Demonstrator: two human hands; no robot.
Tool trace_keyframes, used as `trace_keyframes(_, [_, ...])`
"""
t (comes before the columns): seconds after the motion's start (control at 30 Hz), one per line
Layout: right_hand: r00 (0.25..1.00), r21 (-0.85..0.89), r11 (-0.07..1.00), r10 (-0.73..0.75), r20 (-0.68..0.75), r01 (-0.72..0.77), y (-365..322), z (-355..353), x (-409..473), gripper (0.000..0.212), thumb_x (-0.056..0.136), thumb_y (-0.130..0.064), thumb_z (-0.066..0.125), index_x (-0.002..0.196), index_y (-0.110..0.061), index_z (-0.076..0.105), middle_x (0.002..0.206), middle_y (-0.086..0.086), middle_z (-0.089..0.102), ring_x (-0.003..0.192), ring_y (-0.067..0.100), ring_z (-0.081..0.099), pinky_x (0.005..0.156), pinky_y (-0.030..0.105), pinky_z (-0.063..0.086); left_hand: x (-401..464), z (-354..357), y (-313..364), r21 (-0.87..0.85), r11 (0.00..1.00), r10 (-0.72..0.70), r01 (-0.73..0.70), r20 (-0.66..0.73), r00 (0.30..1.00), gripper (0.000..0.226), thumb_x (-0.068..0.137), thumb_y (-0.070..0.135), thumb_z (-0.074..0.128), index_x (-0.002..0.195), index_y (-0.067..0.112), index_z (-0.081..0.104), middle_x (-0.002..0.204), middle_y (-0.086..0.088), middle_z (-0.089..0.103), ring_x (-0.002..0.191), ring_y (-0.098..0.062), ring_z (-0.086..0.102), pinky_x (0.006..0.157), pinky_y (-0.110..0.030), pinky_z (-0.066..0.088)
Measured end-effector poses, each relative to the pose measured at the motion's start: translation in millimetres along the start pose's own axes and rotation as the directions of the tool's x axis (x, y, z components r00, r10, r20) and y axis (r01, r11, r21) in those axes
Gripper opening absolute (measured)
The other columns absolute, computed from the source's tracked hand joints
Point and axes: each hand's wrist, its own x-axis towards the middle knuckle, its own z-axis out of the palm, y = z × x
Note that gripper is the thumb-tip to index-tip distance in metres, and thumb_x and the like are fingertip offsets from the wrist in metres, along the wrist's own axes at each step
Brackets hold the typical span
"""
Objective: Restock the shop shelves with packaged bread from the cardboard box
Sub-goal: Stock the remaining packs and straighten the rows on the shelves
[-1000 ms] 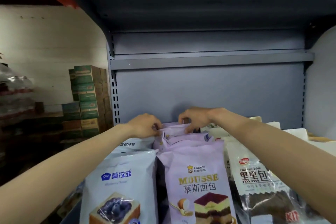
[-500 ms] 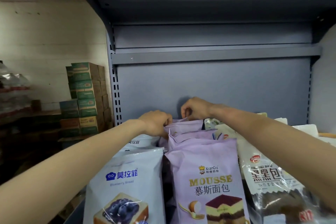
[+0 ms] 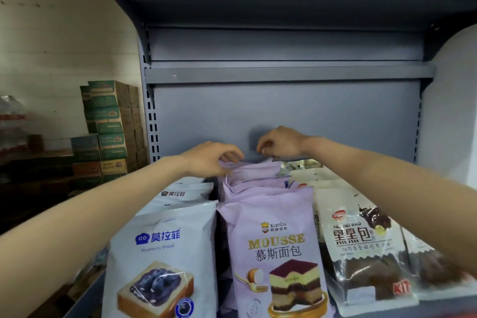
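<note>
At the back of a row of purple mousse bread packs (image 3: 273, 248), the rearmost purple pack (image 3: 254, 170) stands upright near the grey back panel. My left hand (image 3: 211, 159) pinches its top left corner. My right hand (image 3: 282, 142) has its fingers curled on the top right corner. A row of white blueberry bread packs (image 3: 160, 253) stands to the left and brown-bread packs with a white label (image 3: 361, 240) to the right. The cardboard box is not in view.
The grey back panel (image 3: 284, 111) rises right behind my hands, with an upper shelf (image 3: 284, 73) overhead. Stacked green and brown cartons (image 3: 111, 124) stand against the white wall left of the shelf unit. The slotted upright (image 3: 152, 121) borders the left side.
Both hands have moved a little farther back toward the rear panel with the top of the rearmost purple pack, which now stands more upright. The view has shifted slightly.
</note>
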Motion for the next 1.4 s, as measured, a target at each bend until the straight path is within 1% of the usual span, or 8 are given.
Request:
trace_keyframes(0.13, [0.990, 0.275, 0.955, -0.132, 0.057, 0.112, -1.9, -16.1, -28.0, 0.012, 0.086, -0.020, 0.066, 0.098, -0.022, 0.070, 0.099, -0.007, 0.070, 0.087, 0.005, 0.060, 0.080, 0.014, 0.042, -10.9, -13.8, 3.3, -0.100, 0.995, 0.023, -0.026, -0.038, 0.999, 0.011, 0.082, 0.031, 0.072, 0.092, 0.028, 0.069, 0.093, 0.010, 0.072, 0.088, -0.003, 0.064, 0.081, -0.016, 0.045])
trace_keyframes(0.27, [0.961, 0.180, 0.974, -0.176, 0.212, 0.138, -4.4, -9.7, -40.7, 0.023, 0.080, -0.029, 0.073, 0.102, -0.025, 0.068, 0.106, -0.002, 0.068, 0.097, 0.012, 0.059, 0.084, 0.024, 0.044, -7.2, -1.9, 14.5, 0.012, 0.999, -0.039, 0.037, 0.236, 0.971, 0.028, 0.085, 0.030, 0.069, 0.109, 0.017, 0.069, 0.101, 0.007, 0.071, 0.085, -0.005, 0.062, 0.083, -0.018, 0.046])
trace_keyframes(0.5, [0.938, 0.114, 0.981, -0.185, 0.293, 0.157, -3.5, -12.3, -44.3, 0.034, 0.081, -0.036, 0.071, 0.108, -0.016, 0.066, 0.134, -0.008, 0.051, 0.118, 0.008, 0.046, 0.099, 0.023, 0.035, -0.8, 5.6, 16.1, 0.121, 0.993, -0.013, -0.009, 0.176, 0.984, 0.021, 0.084, 0.025, 0.070, 0.103, 0.014, 0.068, 0.089, 0.008, 0.064, 0.085, -0.023, 0.064, 0.074, -0.028, 0.048])
trace_keyframes(0.63, [0.962, 0.039, 0.985, -0.173, 0.211, 0.169, -2.6, -5.4, -41.9, 0.034, 0.079, -0.034, 0.073, 0.102, -0.010, 0.065, 0.136, -0.005, 0.050, 0.122, 0.015, 0.046, 0.103, 0.030, 0.036, -1.0, 10.8, 17.6, 0.149, 0.989, -0.015, 0.014, 0.006, 1.000, 0.028, 0.083, 0.034, 0.070, 0.103, 0.014, 0.067, 0.088, 0.009, 0.060, 0.080, -0.014, 0.054, 0.070, -0.024, 0.039])
trace_keyframes(0.77, [0.970, -0.057, 0.986, -0.142, 0.198, 0.156, -5.4, -4.5, -50.8, 0.037, 0.084, -0.034, 0.068, 0.117, -0.017, 0.062, 0.136, 0.000, 0.051, 0.121, 0.021, 0.048, 0.101, 0.031, 0.038, 0.5, 20.8, 13.8, 0.110, 0.993, -0.048, 0.035, 0.115, 0.992, 0.023, 0.087, 0.026, 0.066, 0.105, 0.011, 0.066, 0.099, 0.001, 0.068, 0.088, -0.018, 0.060, 0.074, -0.022, 0.044])
trace_keyframes(1.03, [0.869, 0.356, 0.908, -0.017, -0.495, 0.220, -45.6, -13.4, -188.9, 0.026, 0.086, -0.036, 0.064, 0.111, -0.031, 0.059, 0.108, -0.015, 0.060, 0.091, -0.001, 0.057, 0.074, 0.014, 0.047, -23.8, -19.4, 39.3, -0.239, 0.971, 0.031, -0.028, 0.006, 1.000, 0.036, 0.084, 0.057, 0.058, 0.103, 0.029, 0.068, 0.102, 0.015, 0.070, 0.099, -0.006, 0.064, 0.091, -0.021, 0.047])
trace_keyframes(1.23, [0.932, 0.112, 0.988, -0.057, -0.358, 0.103, -84.4, 55.2, -222.7, 0.068, 0.075, -0.066, 0.050, 0.134, -0.048, 0.023, 0.152, -0.004, 0.010, 0.139, 0.027, 0.023, 0.099, 0.045, 0.043, -24.2, -2.5, 61.7, 0.050, 0.999, -0.011, -0.006, 0.328, 0.945, 0.034, 0.093, 0.030, 0.055, 0.124, 0.019, 0.058, 0.122, -0.001, 0.063, 0.107, -0.014, 0.058, 0.093, -0.021, 0.042])
trace_keyframes(1.4, [0.947, 0.087, 0.993, -0.053, -0.317, 0.084, -105.3, 90.2, -217.0, 0.097, 0.062, -0.054, 0.077, 0.138, -0.052, 0.016, 0.158, 0.006, -0.014, 0.141, 0.044, -0.012, 0.103, 0.058, 0.035, -23.3, 0.7, 69.5, 0.118, 0.993, -0.011, -0.013, 0.200, 0.980, 0.020, 0.089, 0.014, 0.059, 0.106, 0.018, 0.069, 0.099, 0.002, 0.072, 0.092, -0.018, 0.067, 0.085, -0.031, 0.050])
